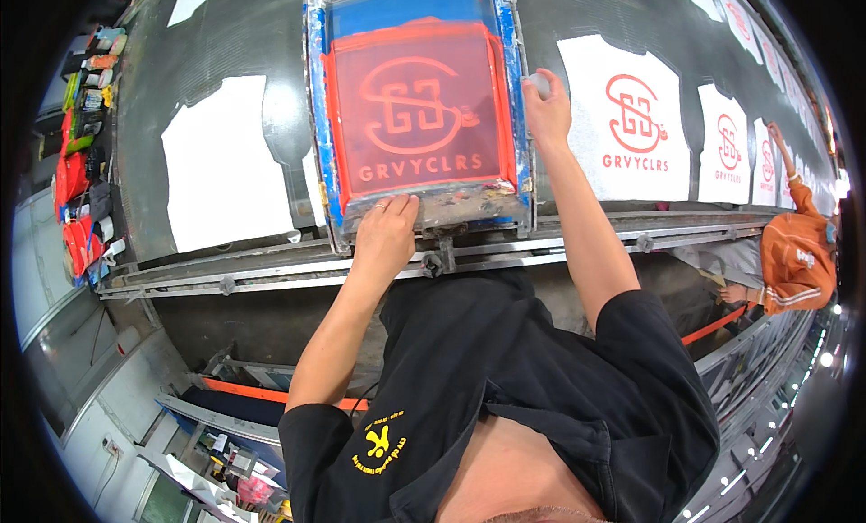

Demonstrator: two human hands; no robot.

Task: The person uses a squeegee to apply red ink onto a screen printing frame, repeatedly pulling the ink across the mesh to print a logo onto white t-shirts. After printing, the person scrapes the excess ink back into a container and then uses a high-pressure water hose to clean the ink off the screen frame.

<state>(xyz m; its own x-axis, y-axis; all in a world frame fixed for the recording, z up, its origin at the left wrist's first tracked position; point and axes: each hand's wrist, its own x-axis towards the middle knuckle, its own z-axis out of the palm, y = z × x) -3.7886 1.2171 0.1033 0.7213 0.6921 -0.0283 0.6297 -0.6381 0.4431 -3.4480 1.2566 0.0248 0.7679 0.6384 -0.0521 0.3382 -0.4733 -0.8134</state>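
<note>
A screen printing frame (pixel 424 176) lies on the dark printing table in front of me. Its mesh is edged with red tape and shows a red round logo with lettering below; a blue band crosses its far end. My left hand (pixel 386 234), a ring on one finger, is closed over the frame's near edge. Beside the frame's right rail is my right hand (pixel 548 113), its fingers curled round a small pale object (pixel 539 85) that I cannot make out. A white shirt piece (pixel 627 117) with the red print lies just right of that hand.
A blank white shirt piece (pixel 225 167) lies left of the frame. Several printed pieces run off to the right. A metal rail (pixel 577 243) borders the table's near side. Bottles and red bags (pixel 77 185) line the far left. Another person in an orange jacket (pixel 798 261) reaches over the table.
</note>
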